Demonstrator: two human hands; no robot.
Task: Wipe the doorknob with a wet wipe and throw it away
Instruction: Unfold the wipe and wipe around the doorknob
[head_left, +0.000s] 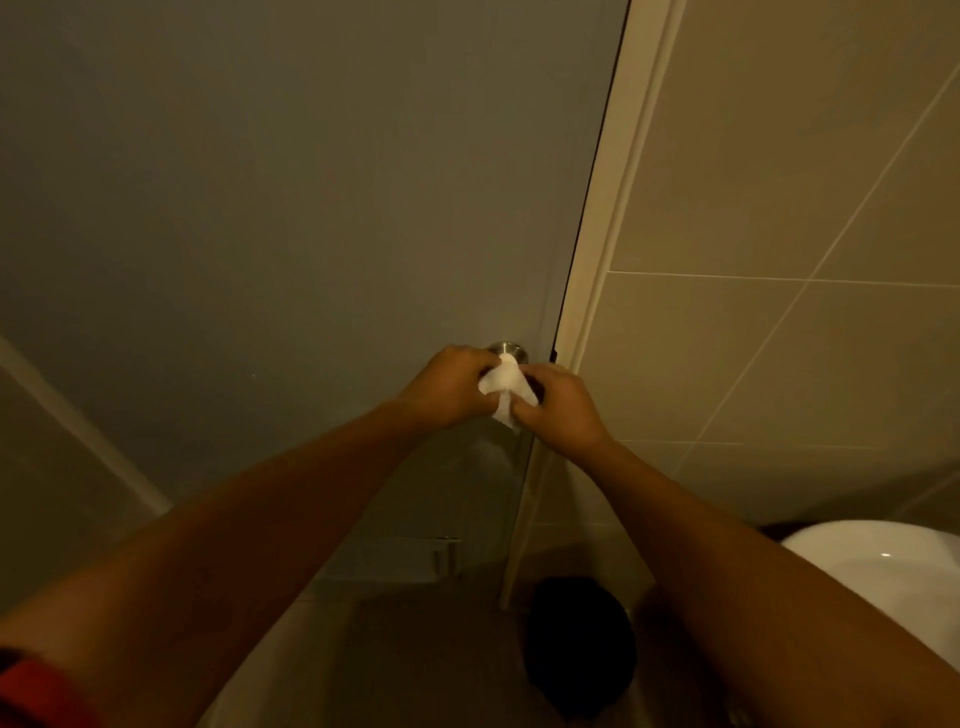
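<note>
Nearest the camera, two bare forearms reach forward, a red sleeve (31, 680) showing at the lower left. Below them sits a dark round shape (579, 644) on the floor (possibly a bin, too dim to be sure), and at the lower right a smooth, glossy white curve of what looks like a basin (883, 566).

Farther out, the left hand (447, 387) and right hand (558, 410) meet at the wet wipe (506, 387), a thin, soft white sheet, crumpled and drooping to a point below the fingers. Each hand's grip is closed on an edge of the wipe, likely to spread or fold it so it wraps round the knob instead of sliding off. The wipe lies against the front of the doorknob (508, 349), of which only a rounded, brushed-metal top shows above the cloth.

Beyond is the door (311, 182), flat, matte and grey, with the knob near its right edge beside the pale door frame (608, 234). Right of that runs a wall of large smooth beige tiles (779, 182) with thin light grout lines.
</note>
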